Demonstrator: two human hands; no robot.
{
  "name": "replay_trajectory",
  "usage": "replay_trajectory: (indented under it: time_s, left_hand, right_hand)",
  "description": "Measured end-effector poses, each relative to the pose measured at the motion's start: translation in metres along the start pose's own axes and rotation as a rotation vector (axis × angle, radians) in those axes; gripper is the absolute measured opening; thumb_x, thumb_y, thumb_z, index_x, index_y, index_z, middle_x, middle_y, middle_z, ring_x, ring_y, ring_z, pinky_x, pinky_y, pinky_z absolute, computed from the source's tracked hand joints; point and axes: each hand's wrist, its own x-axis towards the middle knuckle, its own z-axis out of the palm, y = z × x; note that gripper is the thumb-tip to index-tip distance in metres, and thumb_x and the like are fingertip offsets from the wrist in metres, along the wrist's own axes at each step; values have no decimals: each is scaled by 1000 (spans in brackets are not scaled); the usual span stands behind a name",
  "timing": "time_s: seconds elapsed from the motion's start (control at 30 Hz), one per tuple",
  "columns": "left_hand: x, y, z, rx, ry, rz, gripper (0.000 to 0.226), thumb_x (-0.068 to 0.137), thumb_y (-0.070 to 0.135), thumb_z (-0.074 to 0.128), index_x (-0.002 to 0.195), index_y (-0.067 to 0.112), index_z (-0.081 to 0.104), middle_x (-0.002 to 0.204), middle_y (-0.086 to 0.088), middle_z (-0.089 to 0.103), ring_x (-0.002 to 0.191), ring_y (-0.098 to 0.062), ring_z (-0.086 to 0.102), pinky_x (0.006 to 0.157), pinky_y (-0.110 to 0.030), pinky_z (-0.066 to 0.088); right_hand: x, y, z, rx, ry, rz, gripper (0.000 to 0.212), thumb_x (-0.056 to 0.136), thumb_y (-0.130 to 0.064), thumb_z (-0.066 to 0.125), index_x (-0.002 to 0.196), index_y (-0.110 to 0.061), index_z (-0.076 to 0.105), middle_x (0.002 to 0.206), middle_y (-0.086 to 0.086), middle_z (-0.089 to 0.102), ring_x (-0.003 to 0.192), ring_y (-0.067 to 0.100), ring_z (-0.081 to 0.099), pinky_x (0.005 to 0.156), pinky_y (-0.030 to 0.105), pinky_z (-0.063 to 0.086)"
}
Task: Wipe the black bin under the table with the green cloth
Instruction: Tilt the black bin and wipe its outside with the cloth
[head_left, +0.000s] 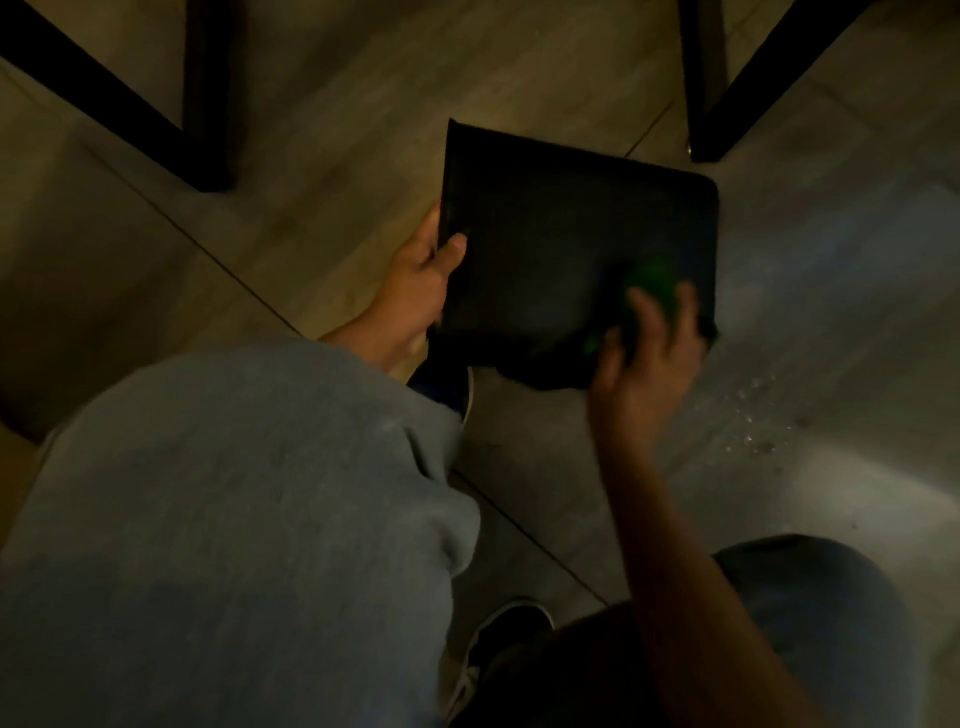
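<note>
Both hands work: the left hand (422, 270) grips the black bin (566, 244) by its edge, steadying it. Right hand (644, 353) presses the green cloth (655, 280) against its side, fingers curled.

1. The black bin (561, 244) sits tipped on its side above the tiled floor, a broad, flat, matte panel turned up toward me. Its corners are rounded, and its far edge points toward the dark table legs.

2. My left hand (421, 280) grips the bin's left edge, thumb lying on the upturned panel, fingers wrapped beneath.

3. The green cloth (652, 283) shows as a bright, blurred patch pressed against the panel's lower right corner, bunched under my right hand (649, 353). Dim light and blur hide its folds.

4. The bin's near end hangs close over my shoe.
</note>
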Motion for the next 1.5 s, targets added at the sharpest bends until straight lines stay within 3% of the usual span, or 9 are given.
replay_trajectory:
  time_s: [0.1, 0.3, 0.4, 0.53, 0.73, 0.87, 1.03, 1.27, 1.5]
  left_hand:
    - [1, 3, 1, -7, -9, 5, 61, 103, 32, 54, 161, 31, 33, 162, 5, 44, 148, -15, 43, 126, -44, 34]
    - [-7, 5, -8, 41, -25, -40, 57, 102, 40, 53, 157, 38, 38, 157, 7, 50, 143, -14, 49, 124, -45, 38]
    - [-9, -1, -7, 27, -75, -97, 59, 101, 41, 55, 157, 37, 37, 154, 5, 54, 141, -16, 53, 121, -49, 41]
    - [-13, 2, -1, 33, -143, -68, 50, 108, 25, 50, 157, 31, 41, 150, 4, 59, 138, -14, 56, 120, -45, 42]
    - [-13, 0, 1, 42, -117, -50, 57, 101, 38, 55, 155, 39, 39, 158, 8, 49, 146, -13, 46, 125, -47, 34]
    - [-14, -1, 1, 17, -75, -79, 58, 102, 37, 54, 157, 32, 39, 157, 6, 50, 145, -14, 47, 125, -46, 36]
    - [-14, 2, 5, 15, -64, -93, 55, 105, 32, 53, 158, 30, 39, 155, 3, 53, 141, -15, 52, 122, -45, 40]
    - [-15, 0, 9, 34, -56, -53, 56, 104, 31, 53, 158, 30, 39, 157, 1, 51, 145, -17, 48, 125, -47, 35]
    - [-10, -3, 8, 41, -29, -1, 55, 104, 33, 53, 158, 30, 39, 158, 2, 50, 146, -17, 47, 126, -49, 33]
  right_hand:
    - [30, 6, -14, 244, 178, 472, 52, 96, -38, 53, 147, -30, 50, 166, 9, 34, 149, 26, 41, 119, 51, 41]
    - [-28, -37, -3, 221, 247, 638, 59, 101, -31, 54, 157, -17, 41, 172, 19, 12, 158, 32, 23, 126, 37, 27]
    - [-43, -82, 14, 152, 114, 421, 53, 100, -20, 55, 153, -21, 49, 173, 16, 16, 160, 37, 15, 127, 58, 24]
    - [-42, -97, 22, 16, -149, -156, 48, 96, -28, 51, 143, -27, 60, 167, 12, 35, 158, 40, 22, 128, 60, 12]
    - [20, 22, -32, -1, 141, 560, 67, 93, -47, 36, 152, -18, 50, 164, 14, 39, 149, 36, 40, 120, 58, 35]
    - [-43, -47, -5, -24, 32, 253, 48, 98, -27, 49, 145, -18, 57, 165, 15, 38, 155, 42, 27, 129, 53, 19]
    - [-25, -57, 5, -65, -70, -63, 30, 90, -28, 65, 120, -24, 67, 135, 16, 63, 126, 41, 54, 104, 50, 42]
    - [86, -16, -48, -2, -65, 425, 55, 91, -34, 74, 141, -28, 52, 139, 9, 54, 123, 26, 60, 105, 34, 49]
    - [93, -18, -85, 571, -493, 543, 45, 90, -26, 80, 131, -32, 62, 128, 1, 67, 106, 21, 74, 81, 34, 64]
